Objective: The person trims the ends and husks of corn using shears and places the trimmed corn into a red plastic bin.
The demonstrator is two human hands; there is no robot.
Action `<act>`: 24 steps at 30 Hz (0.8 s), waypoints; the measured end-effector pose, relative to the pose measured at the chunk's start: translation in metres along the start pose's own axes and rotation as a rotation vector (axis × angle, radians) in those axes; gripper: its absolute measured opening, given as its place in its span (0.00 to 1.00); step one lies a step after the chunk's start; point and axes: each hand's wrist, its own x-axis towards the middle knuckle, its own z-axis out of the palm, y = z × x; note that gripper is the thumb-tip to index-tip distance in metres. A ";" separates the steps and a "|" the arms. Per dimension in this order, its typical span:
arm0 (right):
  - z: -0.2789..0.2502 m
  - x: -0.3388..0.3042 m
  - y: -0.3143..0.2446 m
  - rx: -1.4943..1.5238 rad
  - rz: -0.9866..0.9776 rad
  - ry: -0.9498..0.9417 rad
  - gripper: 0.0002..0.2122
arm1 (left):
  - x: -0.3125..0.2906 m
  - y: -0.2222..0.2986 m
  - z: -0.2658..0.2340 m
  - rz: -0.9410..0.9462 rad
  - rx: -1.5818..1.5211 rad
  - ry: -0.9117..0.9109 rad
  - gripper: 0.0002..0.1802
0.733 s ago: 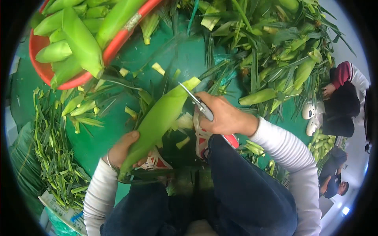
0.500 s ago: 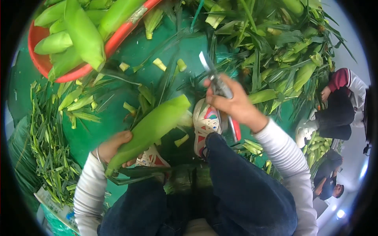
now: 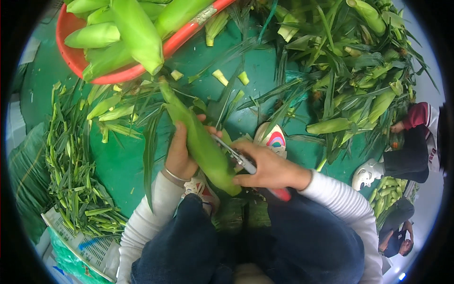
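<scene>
While the corn (image 3: 204, 147) slants above our shoes (image 3: 273, 138), narrow end up and to the left, our left hand (image 3: 182, 154) wraps it, the fingertips showing past its far side. Our right hand (image 3: 272, 165) is curled round the cutter (image 3: 247, 164), its blade aimed at the husk just beside those fingertips (whether it touches, we cannot tell). We take this for the trimming step; the next move seems to call for a steady left grip, fingertips clear of the edge, and a short, controlled stroke. Around us, offcuts (image 3: 220, 77) lie on the green floor (image 3: 120, 182). Beyond them, up to the left, the red basin (image 3: 71, 59) holds more ears (image 3: 137, 38); a leafy heap (image 3: 340, 99) spreads to the right, stringy shreds (image 3: 71, 180) to the left. Farther right sits a co-worker (image 3: 406, 163).
</scene>
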 end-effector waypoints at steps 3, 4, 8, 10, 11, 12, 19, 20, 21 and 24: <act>-0.027 -0.001 -0.024 -0.224 -0.113 0.012 0.29 | -0.003 0.003 0.000 0.023 0.144 0.098 0.33; -0.035 0.003 -0.034 -0.131 -0.049 -0.059 0.28 | -0.005 0.013 -0.004 -0.011 0.311 0.072 0.33; -0.030 0.020 0.002 0.211 0.069 -0.108 0.24 | -0.009 0.036 -0.002 -0.091 0.456 0.103 0.33; -0.023 0.029 0.047 0.127 0.064 0.043 0.24 | -0.009 0.048 -0.013 -0.108 0.348 0.238 0.35; -0.025 0.030 0.062 0.111 0.095 0.111 0.24 | -0.008 0.054 -0.021 -0.089 0.337 0.293 0.35; -0.028 0.028 0.069 -0.036 0.076 0.165 0.24 | -0.005 0.057 -0.029 -0.094 0.291 0.293 0.35; 0.020 0.084 0.126 -1.254 -0.056 -0.027 0.10 | -0.007 0.063 -0.058 -0.151 0.070 0.276 0.38; 0.026 0.076 0.149 -1.157 0.098 -0.146 0.12 | 0.015 0.036 -0.069 -0.191 0.077 0.246 0.38; 0.038 0.095 0.130 -1.046 0.136 -0.227 0.14 | 0.014 0.044 -0.069 -0.154 0.171 0.286 0.38; 0.022 0.132 0.104 -0.442 -0.201 -0.517 0.20 | 0.032 0.044 -0.030 -0.119 0.385 0.273 0.36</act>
